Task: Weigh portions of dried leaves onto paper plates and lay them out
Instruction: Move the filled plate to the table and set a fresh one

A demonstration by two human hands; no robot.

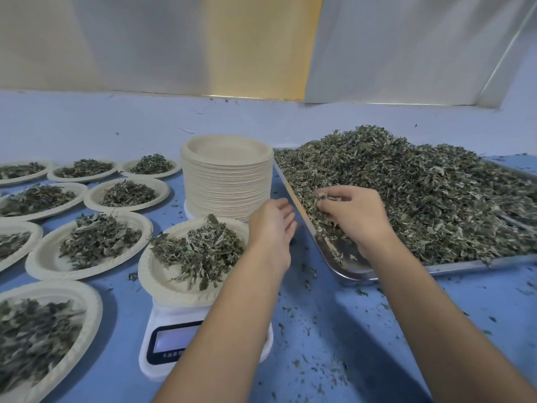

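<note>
Right grip (356, 219) is inside the tray (357, 274), fingers curled and pinching a tuft (322, 196) of leaves at the near-left edge of the pile (421, 193). The pile spreads away and to the right of it and covers most of the tray. Left grip (271, 228) is just left of the right one, outside the tray rim, fingers loose and apart, holding nothing, above the blue surface (363, 315). Straight beyond the left grip is the stack (229, 181) of empty plates, close to the fingertips; can't tell if they touch. Below-left of the left grip, a plate (157, 282) sits on the scale (158, 321) with a portion (200, 251) heaped toward the side nearest that grip. The left forearm crosses over the scale's right part. The display (171, 338) is lit, reading not legible. Further left of both grips, filled plates (43, 267) lie in rows on the surface, one heap each, rims close together. Crumbs (308, 330) of leaf are scattered on the surface between the forearms and right of the right arm, in front of the tray.
</note>
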